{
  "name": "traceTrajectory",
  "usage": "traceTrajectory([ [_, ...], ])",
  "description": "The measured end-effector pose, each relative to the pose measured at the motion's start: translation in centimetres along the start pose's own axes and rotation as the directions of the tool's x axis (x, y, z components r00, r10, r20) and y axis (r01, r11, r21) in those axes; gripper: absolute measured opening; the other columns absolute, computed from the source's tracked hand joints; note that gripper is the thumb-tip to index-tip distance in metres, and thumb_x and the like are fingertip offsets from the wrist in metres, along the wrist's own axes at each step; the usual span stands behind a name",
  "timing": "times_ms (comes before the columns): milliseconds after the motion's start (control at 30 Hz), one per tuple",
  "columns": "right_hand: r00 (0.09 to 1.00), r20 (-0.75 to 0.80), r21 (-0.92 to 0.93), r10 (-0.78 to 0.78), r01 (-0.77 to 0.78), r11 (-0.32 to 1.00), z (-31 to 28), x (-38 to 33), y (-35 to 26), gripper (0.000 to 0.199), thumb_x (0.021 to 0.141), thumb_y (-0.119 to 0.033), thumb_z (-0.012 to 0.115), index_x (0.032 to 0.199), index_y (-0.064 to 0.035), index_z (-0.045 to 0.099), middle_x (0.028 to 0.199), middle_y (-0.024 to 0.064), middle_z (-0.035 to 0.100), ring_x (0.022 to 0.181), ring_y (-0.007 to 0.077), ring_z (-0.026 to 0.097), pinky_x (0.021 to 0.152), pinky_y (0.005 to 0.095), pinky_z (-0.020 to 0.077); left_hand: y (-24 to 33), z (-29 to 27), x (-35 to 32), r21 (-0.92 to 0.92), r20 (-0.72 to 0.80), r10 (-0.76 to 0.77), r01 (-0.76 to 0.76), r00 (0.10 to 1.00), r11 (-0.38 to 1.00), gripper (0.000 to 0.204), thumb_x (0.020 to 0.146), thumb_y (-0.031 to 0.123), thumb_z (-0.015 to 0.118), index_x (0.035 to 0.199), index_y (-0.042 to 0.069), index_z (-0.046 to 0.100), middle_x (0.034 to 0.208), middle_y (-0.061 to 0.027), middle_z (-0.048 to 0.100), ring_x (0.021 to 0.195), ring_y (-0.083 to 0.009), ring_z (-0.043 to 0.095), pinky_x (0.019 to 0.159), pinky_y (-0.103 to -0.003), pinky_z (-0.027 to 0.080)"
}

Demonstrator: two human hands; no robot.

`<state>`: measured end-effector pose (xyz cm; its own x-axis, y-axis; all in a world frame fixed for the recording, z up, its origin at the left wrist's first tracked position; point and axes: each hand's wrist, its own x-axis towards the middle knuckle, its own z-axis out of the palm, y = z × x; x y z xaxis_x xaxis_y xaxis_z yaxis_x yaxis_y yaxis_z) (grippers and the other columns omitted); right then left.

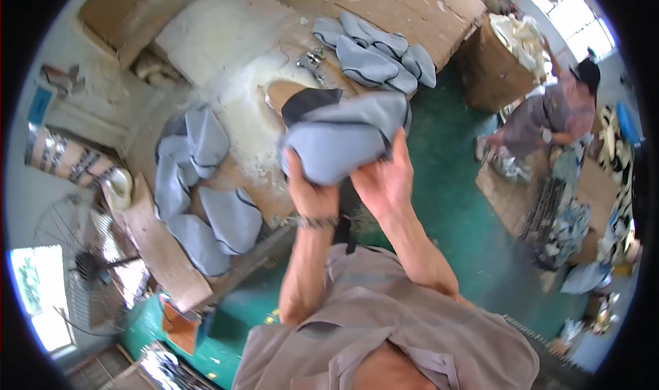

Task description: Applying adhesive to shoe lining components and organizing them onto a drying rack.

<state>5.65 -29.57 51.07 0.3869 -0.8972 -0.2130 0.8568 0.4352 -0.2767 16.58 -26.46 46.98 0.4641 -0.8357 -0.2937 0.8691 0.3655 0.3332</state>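
Observation:
A grey fabric cover (pixel 343 139) with black trim is raised in front of me, bulging and rounded. My left hand (pixel 309 191) grips its lower left edge, a bracelet on that wrist. My right hand (pixel 384 181) clutches its lower right side, thumb up against the cloth. Behind it on the cardboard-covered table (pixel 405 6) lies a pile of similar grey covers (pixel 377 54). Another heap of grey covers (pixel 199 191) rests at the left of the table.
White stuffing (pixel 233 54) spreads over the table's back. A standing fan (pixel 89 263) is at the lower left. Another person (pixel 549 115) bends over a cluttered bench at the right, beside a cardboard box (pixel 494 67). The floor (pixel 446 184) is green.

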Motion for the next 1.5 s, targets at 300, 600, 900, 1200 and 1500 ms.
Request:
traceTrajectory([
  [300,0.890,0.391,0.029,0.233,-0.265,0.964,3.6,17.0,1.1,0.088,0.087,-0.075,0.054,0.154,-0.0207,0.038,0.159,0.0048,0.039,0.145,0.0304,0.037,0.118,0.0558,0.0321,3.6,0.2,15.1,-0.294,0.275,0.281,-0.198,0.919,0.935,0.056,0.103,0.043,0.053,0.146,0.007,0.045,0.148,-0.0093,0.053,0.133,-0.0287,0.053,0.112,-0.050,0.043],
  [600,0.859,-0.244,-0.017,0.450,-0.468,0.884,-17.0,22.6,-1.7,0.053,0.100,-0.045,0.048,0.142,-0.0129,0.054,0.149,0.0067,0.053,0.137,0.0304,0.048,0.115,0.0547,0.0348,-7.9,-15.4,16.0,-0.160,-0.244,0.054,-0.096,0.968,0.982,0.051,0.106,0.038,0.049,0.144,0.005,0.049,0.144,-0.0097,0.057,0.132,-0.0277,0.054,0.111,-0.048,0.044],
  [900,0.736,-0.190,-0.141,0.650,-0.676,0.724,-15.3,27.4,-5.4,0.061,0.097,-0.056,0.057,0.138,-0.0107,0.058,0.140,0.0075,0.060,0.129,0.0297,0.055,0.109,0.0510,0.0419,-8.7,-11.2,15.3,-0.037,-0.374,0.215,-0.247,0.902,0.968,0.051,0.104,0.039,0.050,0.145,0.008,0.048,0.145,-0.0083,0.055,0.134,-0.0274,0.051,0.112,-0.047,0.040],
  [1200,0.767,-0.055,-0.146,0.639,-0.639,0.755,-8.7,36.3,-3.6,0.035,0.102,-0.033,0.057,0.123,-0.0077,0.067,0.119,0.0083,0.071,0.114,0.0244,0.065,0.104,0.0457,0.0485,-1.3,-3.5,21.2,0.110,-0.162,0.415,-0.401,0.895,0.909,0.047,0.103,0.037,0.052,0.135,0.002,0.056,0.135,-0.0122,0.063,0.125,-0.0298,0.059,0.108,-0.047,0.045],
  [1500,0.793,-0.397,-0.377,0.462,-0.600,0.705,-14.1,35.0,-4.3,0.044,0.101,-0.039,0.058,0.125,-0.0034,0.066,0.121,0.0097,0.070,0.110,0.0232,0.066,0.095,0.0413,0.0532,-6.2,-9.6,20.2,0.112,-0.291,0.358,-0.340,0.887,0.934,0.047,0.103,0.035,0.048,0.136,0.004,0.058,0.137,-0.0120,0.062,0.125,-0.0300,0.059,0.108,-0.047,0.045],
])
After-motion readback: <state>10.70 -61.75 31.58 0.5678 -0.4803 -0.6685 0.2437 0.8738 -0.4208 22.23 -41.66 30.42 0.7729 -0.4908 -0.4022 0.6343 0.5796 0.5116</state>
